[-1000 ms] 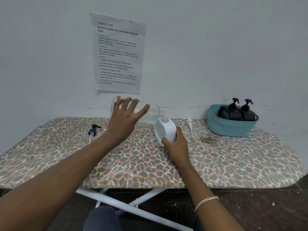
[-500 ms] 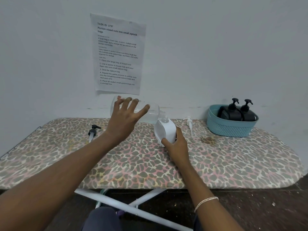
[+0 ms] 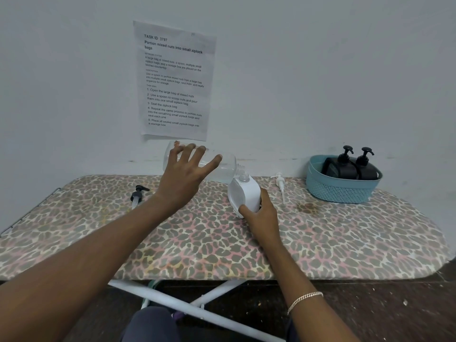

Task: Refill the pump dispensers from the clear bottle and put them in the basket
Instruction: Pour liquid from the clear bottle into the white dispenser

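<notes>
My left hand (image 3: 183, 177) holds the clear bottle (image 3: 227, 169) tipped on its side above the board, neck pointing right and down onto the open mouth of the white dispenser (image 3: 245, 195). Round the lower part of that white dispenser my right hand (image 3: 261, 213) grips, and the dispenser leans a little to the left. Its white pump head (image 3: 280, 185) lies on the board just to its right. A black pump head (image 3: 138, 193) lies to the left. The teal basket (image 3: 338, 191) at the far right contains two black pump dispensers (image 3: 351, 166).
Everything rests on an ironing board with a leopard-print cover (image 3: 222, 243), set against a white wall. A printed sheet (image 3: 174, 81) is taped to the wall behind the bottle. A brown stain (image 3: 307, 208) marks the cover near the basket. White metal legs (image 3: 187, 304) cross below the front edge.
</notes>
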The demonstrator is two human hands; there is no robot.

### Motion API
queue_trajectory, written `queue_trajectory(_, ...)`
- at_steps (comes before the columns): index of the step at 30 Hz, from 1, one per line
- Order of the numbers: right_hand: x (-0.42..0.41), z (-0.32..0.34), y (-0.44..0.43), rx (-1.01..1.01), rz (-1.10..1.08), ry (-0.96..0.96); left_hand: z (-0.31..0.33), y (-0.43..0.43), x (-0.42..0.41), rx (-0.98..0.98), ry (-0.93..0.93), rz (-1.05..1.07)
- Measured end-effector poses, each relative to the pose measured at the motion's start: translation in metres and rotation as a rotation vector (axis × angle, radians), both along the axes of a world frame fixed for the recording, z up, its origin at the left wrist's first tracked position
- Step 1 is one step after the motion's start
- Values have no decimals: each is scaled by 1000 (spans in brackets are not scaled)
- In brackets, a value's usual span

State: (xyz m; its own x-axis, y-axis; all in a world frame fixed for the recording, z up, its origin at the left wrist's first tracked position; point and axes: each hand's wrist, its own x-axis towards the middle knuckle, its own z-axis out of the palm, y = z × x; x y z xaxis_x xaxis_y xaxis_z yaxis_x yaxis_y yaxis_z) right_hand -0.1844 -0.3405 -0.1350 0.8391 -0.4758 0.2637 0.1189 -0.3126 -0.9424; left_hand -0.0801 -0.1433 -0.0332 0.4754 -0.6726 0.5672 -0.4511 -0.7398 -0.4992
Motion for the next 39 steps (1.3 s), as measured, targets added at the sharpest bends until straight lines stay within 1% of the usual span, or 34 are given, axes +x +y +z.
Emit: queue_trajectory(39, 0, -1, -2, -12, 2, -9, 0, 0, 1, -6, -9, -19)
